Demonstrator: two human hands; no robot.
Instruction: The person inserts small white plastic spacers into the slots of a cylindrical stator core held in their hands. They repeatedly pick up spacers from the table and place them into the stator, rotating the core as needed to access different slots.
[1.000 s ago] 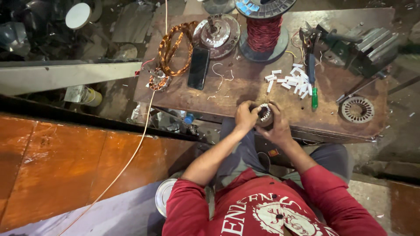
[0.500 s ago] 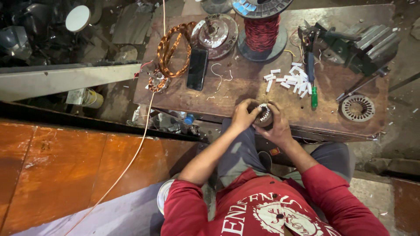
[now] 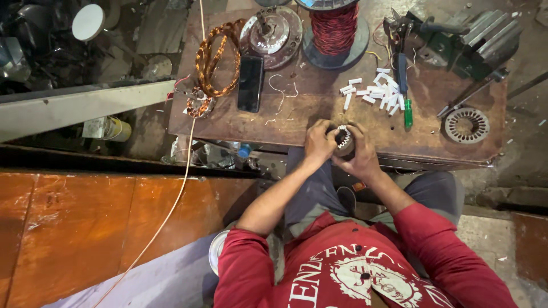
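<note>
Both of my hands hold a small round metal stator core with white slot liners at the near edge of a low brown workbench. My left hand grips its left side with the fingers curled over the top. My right hand cups its right side and underside. A pile of short white insulation strips lies just beyond the hands.
On the bench lie a black phone, coiled copper wire, a red wire spool, a round metal motor cover, a green-handled screwdriver, another stator ring and a green vise. A thin wire trails down left.
The view has drifted slightly. Both hands stay on the stator core with only small finger movements.
</note>
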